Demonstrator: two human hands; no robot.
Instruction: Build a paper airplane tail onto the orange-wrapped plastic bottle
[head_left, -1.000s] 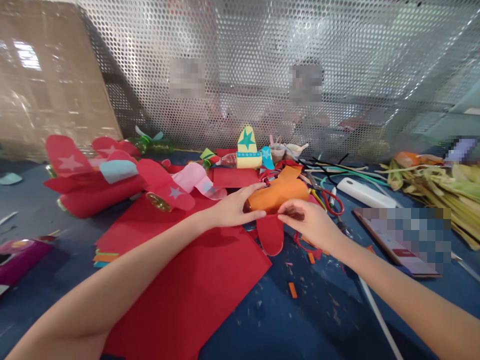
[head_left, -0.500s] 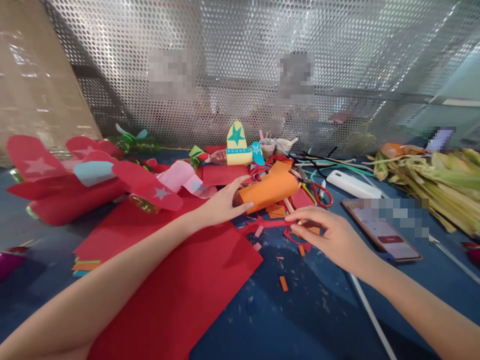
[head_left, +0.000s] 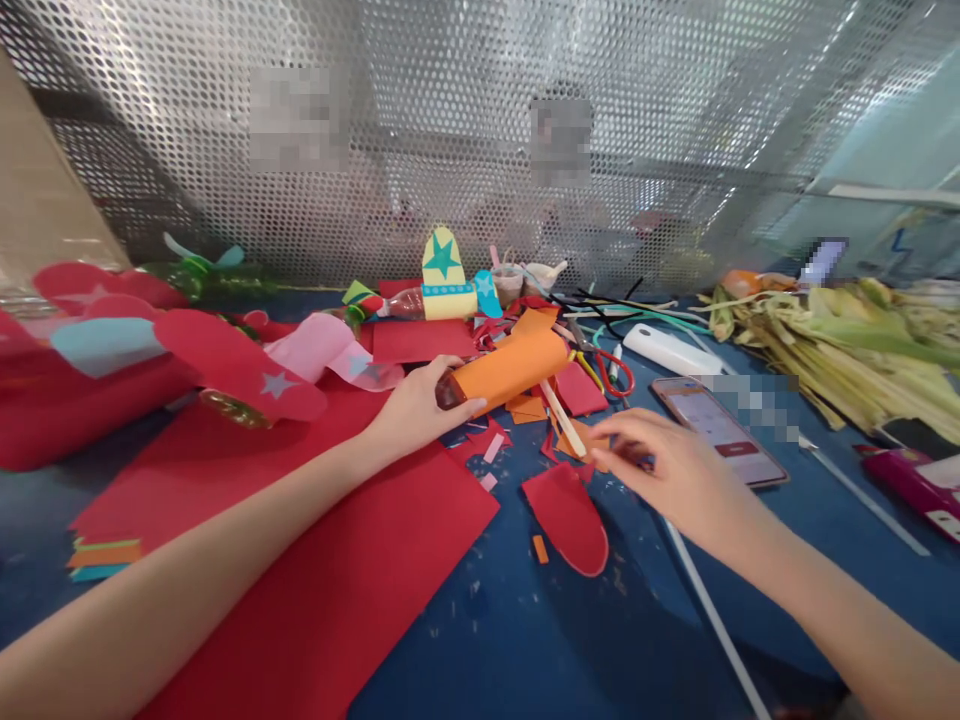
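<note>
Across the blue table [head_left: 465,640]: red sheet [head_left: 315,600] laid flat. Beyond its far right edge, bottle [head_left: 514,372]; orange wrapping looks complete, and your left hand [head_left: 412,412] grasps one end. Your right hand [head_left: 645,460] is released, nothing visibly held. Red cut-out [head_left: 568,520] shaped but loose, not joined to the bottle. Stick [head_left: 564,422] ends near your right fingertips; contact unclear.

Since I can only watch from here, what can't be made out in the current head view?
Head view:
- Inside of the orange paper-wrapped cylinder: hidden by its wrap and the left hand.
- Whether the right hand touches the orange paper scraps: its fingers overlap them.
- Rest of the red paper model: cut off by the left edge.
- Text on the flat, light-screened smartphone: too small, partly pixelated.
</note>
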